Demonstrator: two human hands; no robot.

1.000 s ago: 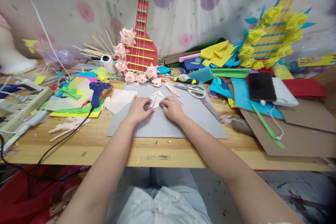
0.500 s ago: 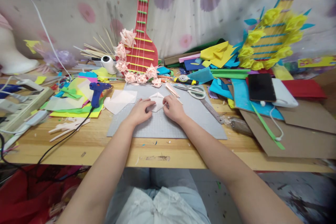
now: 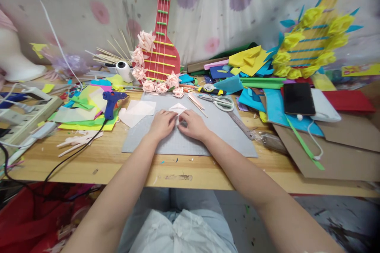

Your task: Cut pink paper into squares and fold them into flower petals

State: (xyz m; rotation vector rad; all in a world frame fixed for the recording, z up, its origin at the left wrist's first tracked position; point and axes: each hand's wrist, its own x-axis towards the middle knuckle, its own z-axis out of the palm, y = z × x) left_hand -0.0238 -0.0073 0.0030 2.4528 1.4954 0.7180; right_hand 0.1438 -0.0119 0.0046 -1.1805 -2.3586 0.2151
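Observation:
A small pale pink folded paper (image 3: 177, 107) lies on the grey cutting mat (image 3: 208, 134) in the middle of the wooden table. My left hand (image 3: 162, 123) presses on its left part and my right hand (image 3: 192, 123) on its right part, fingertips almost meeting. Most of the paper is hidden under my fingers; only its top point shows. A second pale pink sheet (image 3: 137, 111) lies flat at the mat's left corner.
A blue glue gun (image 3: 111, 102) rests on coloured sheets to the left, its black cord running off the table edge. Scissors (image 3: 221, 103) and a metal ruler (image 3: 241, 124) lie right of the mat. A red paper guitar (image 3: 162, 47), a phone (image 3: 298, 98) and cardboard (image 3: 341, 154) crowd the back and right.
Both hands have closed in over the folded paper, flattening it, so less of it shows than a second ago. The view shifted slightly.

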